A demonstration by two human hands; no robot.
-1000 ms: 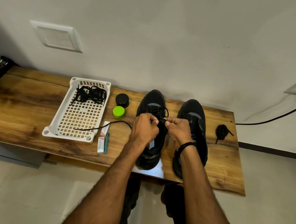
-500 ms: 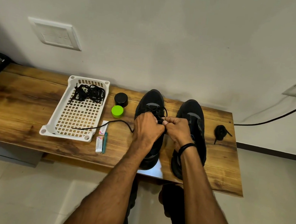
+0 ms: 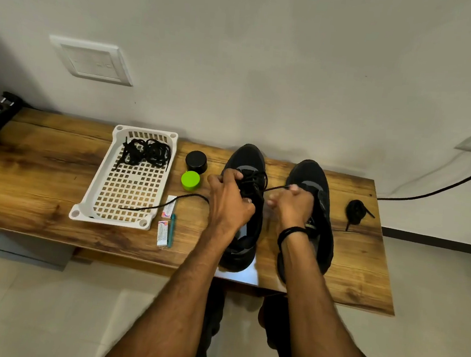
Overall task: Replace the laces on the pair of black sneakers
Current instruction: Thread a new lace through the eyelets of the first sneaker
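The left hand (image 3: 230, 204) lies knuckles-up over the throat of the left-side sneaker (image 3: 248, 155). Its fingers and thumb are curled tight on the lace (image 3: 276, 188) where it crosses the eyelets. The right hand (image 3: 292, 206) is just beside it across a narrow gap and is closed as well — thumb and fingertips pinch the lace's free end. That end runs taut and straight from the shoe under the left hand to the pinch.

The right hand sits above the inner edge of the right-side sneaker (image 3: 312, 172); whether it touches that shoe cannot be told. A black band (image 3: 292, 231) circles its wrist. Both sneakers stand side by side on the wooden bench (image 3: 25, 179), toes pointing away from the hands.

From the outer side of the left hand the lace's other tail (image 3: 167, 204) curves off across the bench, and its tip rests in the white tray (image 3: 113, 221). A tangle of black laces (image 3: 147, 153) lies at the tray's far end. Between tray and left hand are a black cap (image 3: 197, 161), a green cap (image 3: 190, 180) and two small packets (image 3: 162, 233). Well outside the right hand lies a coiled lace (image 3: 355, 211).
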